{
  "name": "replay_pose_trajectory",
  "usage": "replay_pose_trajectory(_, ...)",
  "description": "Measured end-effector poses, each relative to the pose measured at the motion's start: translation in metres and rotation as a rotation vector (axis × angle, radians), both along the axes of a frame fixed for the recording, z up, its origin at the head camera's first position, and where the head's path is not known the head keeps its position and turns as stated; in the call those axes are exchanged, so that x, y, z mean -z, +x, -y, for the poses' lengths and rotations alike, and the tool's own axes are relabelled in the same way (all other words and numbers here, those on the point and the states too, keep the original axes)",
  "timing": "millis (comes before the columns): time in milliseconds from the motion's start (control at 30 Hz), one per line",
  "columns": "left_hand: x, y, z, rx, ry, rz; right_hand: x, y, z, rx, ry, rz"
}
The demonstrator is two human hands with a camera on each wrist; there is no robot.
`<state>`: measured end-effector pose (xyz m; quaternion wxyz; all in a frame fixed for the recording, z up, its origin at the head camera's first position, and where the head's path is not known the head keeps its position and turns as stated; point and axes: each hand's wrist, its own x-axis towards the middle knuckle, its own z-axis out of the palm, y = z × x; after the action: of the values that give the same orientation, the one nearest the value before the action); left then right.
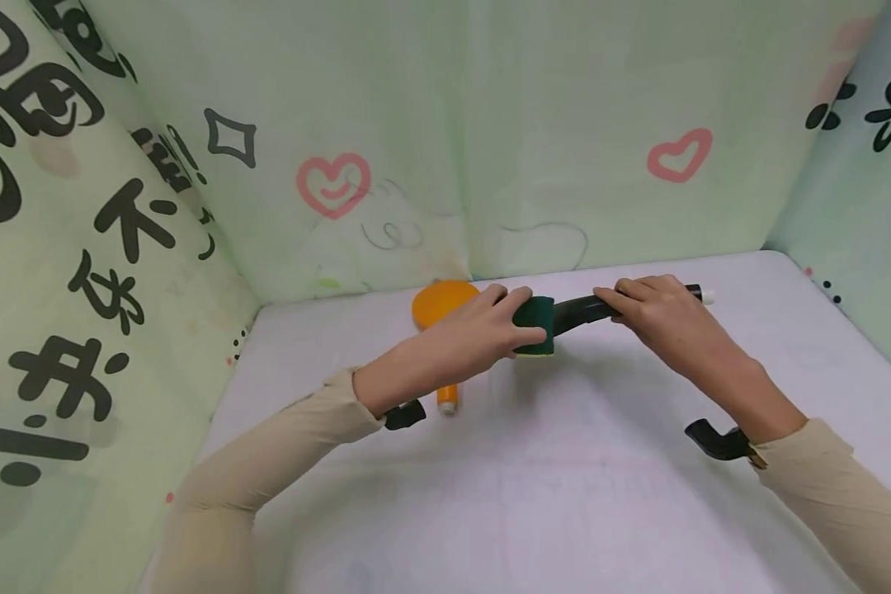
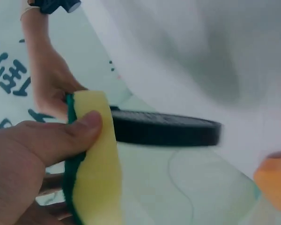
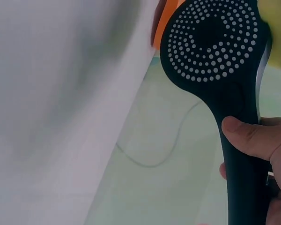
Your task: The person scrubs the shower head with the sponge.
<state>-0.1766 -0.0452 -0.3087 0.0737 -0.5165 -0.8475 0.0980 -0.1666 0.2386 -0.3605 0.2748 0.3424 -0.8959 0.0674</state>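
Observation:
My left hand (image 1: 478, 330) holds a sponge (image 1: 538, 322) with a dark green scouring side and a yellow side. In the left wrist view, its thumb presses on the yellow face of the sponge (image 2: 100, 164). A black shower head (image 3: 210, 51) with pale nozzle dots is gripped round its handle (image 1: 582, 312) by my right hand (image 1: 661, 318). The right wrist view shows the sponge (image 3: 274, 28) at the side of the head, seemingly touching its edge. Both things are held above the table. Behind my left forearm lies an orange round-headed thing (image 1: 441, 301) with a handle, partly hidden.
The white-covered table (image 1: 527, 495) ends at a pale green backdrop (image 1: 564, 124) with drawn hearts. Side panels with black characters (image 1: 59, 371) stand at left and right. Dark wrist-worn devices (image 1: 716, 440) hang beneath both wrists.

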Motion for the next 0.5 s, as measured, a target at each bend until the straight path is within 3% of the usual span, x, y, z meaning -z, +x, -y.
replay_pose_trajectory(133,0.007,0.003,-0.011,0.105,0.044,-0.164,0.000,0.004,0.024,0.012,-0.022,0.038)
replay_pose_trajectory(200,0.010,0.006,-0.009,0.134,0.084,-0.203,0.000,0.008,0.030,0.025,-0.041,0.074)
replay_pose_trajectory(400,0.015,0.005,0.022,0.095,0.220,-0.194,-0.007,0.020,0.010,0.134,-0.114,0.135)
replay_pose_trajectory(500,0.016,0.001,0.027,0.100,0.291,-0.274,-0.012,0.024,0.009,0.181,-0.168,0.215)
